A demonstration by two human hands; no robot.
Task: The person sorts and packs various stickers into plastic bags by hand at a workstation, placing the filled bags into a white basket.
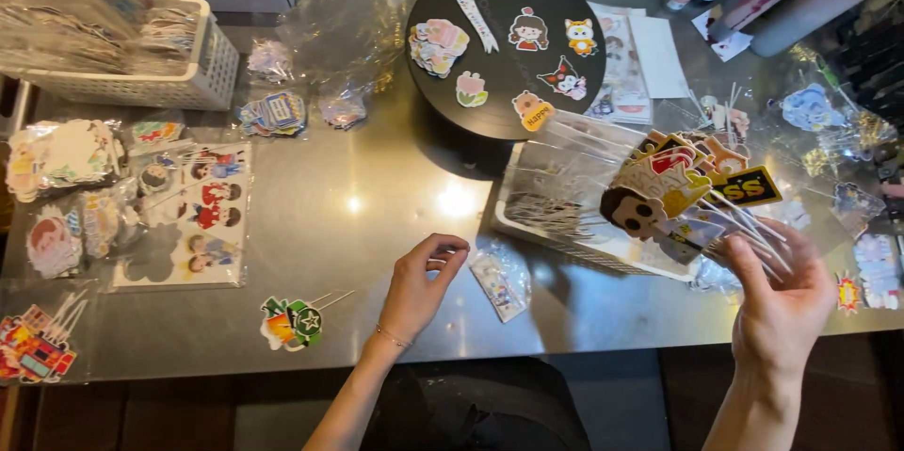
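A cluttered steel table (395, 197). The right hand (782, 305) pinches a fan of cartoon picks (673, 189), sticks pointing down-right into its fingers. The left hand (419, 286), loosely curled and empty, hovers well left.

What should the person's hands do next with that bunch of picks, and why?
Probably bring the left hand across to pull one pick from the bunch. The right hand holds the fanned picks up by their sticks, while the left is empty, fingers pinched, just above the table.
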